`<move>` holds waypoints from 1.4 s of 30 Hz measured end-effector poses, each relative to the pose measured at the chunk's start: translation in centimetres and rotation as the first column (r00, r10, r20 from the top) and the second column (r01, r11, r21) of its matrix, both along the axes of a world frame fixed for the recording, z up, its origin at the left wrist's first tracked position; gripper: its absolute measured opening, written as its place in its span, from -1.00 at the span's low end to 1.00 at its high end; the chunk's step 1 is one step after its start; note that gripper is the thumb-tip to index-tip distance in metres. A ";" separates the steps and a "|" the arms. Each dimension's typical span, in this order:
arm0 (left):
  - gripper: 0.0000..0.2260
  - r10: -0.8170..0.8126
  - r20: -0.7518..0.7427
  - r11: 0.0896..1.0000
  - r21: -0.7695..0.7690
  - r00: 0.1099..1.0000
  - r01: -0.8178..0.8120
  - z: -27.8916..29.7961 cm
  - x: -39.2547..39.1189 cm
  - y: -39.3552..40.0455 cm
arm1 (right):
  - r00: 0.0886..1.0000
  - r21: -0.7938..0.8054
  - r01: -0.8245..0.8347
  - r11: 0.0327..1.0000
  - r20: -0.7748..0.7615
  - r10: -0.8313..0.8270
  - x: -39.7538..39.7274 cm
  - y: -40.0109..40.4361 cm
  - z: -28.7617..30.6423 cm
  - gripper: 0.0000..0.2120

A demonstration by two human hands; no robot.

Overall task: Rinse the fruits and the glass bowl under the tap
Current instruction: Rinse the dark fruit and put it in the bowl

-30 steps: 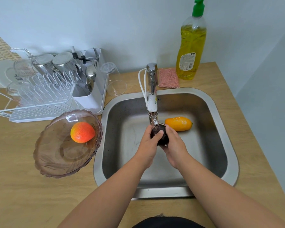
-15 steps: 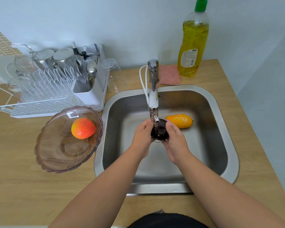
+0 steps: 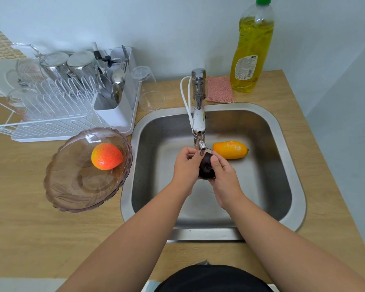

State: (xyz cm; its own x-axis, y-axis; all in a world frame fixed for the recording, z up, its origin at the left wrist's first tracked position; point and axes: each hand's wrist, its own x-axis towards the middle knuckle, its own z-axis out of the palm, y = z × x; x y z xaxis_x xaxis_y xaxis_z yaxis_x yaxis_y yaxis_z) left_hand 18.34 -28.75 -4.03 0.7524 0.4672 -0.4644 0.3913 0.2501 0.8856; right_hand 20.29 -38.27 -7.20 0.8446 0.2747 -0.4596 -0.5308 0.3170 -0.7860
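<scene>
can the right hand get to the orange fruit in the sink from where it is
Probably yes: the orange fruit lies uncovered on the sink floor just beyond the right hand, though that hand first has to release the dark fruit.

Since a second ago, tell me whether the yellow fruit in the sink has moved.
No. The yellow fruit lies in the same spot on the sink floor, just right of the tap spout; only the camera shifted.

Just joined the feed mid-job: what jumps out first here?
Both hands, left hand and right hand, hold a dark fruit under the tap over the sink. An orange pepper-like fruit lies in the basin behind them; an orange-red fruit sits in the glass bowl on the counter, left.
</scene>
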 end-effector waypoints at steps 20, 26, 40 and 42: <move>-0.89 -0.001 0.043 0.998 -0.058 0.999 0.004 -0.7 -0.5 0.8 | 0.981 -0.128 -0.107 0.986 0.147 0.126 0.5 0.4 0.2 -0.61; -0.89 -0.027 0.044 1.000 0.000 0.999 0.027 -1.1 -0.5 1.3 | 0.985 -0.110 -0.116 0.987 0.112 0.128 0.7 0.2 0.5 -0.77; -0.87 -0.067 0.131 0.997 -0.023 0.989 0.070 -1.2 -1.2 1.9 | 0.993 -0.090 -0.106 0.990 0.041 0.110 1.8 0.9 -0.1 -0.68; -0.92 -0.017 0.089 1.000 0.027 0.996 0.015 -1.2 -0.7 1.7 | 0.990 -0.097 -0.116 0.989 0.064 0.122 1.7 1.0 -0.2 -0.68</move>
